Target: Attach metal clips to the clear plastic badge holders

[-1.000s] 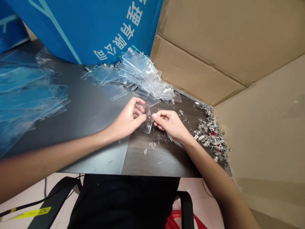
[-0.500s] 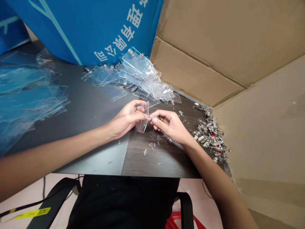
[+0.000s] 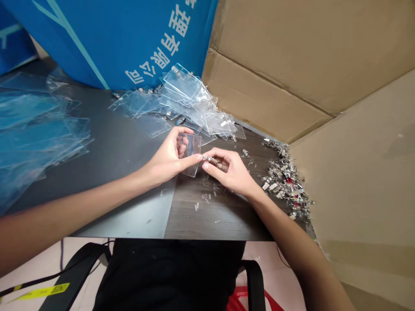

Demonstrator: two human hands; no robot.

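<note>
My left hand (image 3: pixel 173 153) grips a clear plastic badge holder (image 3: pixel 192 149), its thumb lying across the front near the holder's right edge. Pinched in my right hand (image 3: pixel 228 170) is a small metal badge clip (image 3: pixel 211 159), which meets the holder's edge at the left thumb tip. Whether the clip is fastened to the holder cannot be made out. Behind both hands lies a heap of clear badge holders (image 3: pixel 188 99), some with metal clips on them. Tiny clear plastic pieces (image 3: pixel 196 206) are scattered on the table below my hands.
A pile of metal clips (image 3: pixel 287 181) lies along the table's right side, against a cardboard panel (image 3: pixel 353 181). More clear sleeves (image 3: pixel 42 134) are stacked at the left. A blue printed panel (image 3: pixel 129 39) and a cardboard box (image 3: pixel 266 86) stand behind the table (image 3: pixel 129 220).
The badge holder has turned so its face shows flatter to me and is less bent. My left thumb now reaches straighter along it. The view has shifted slightly.
</note>
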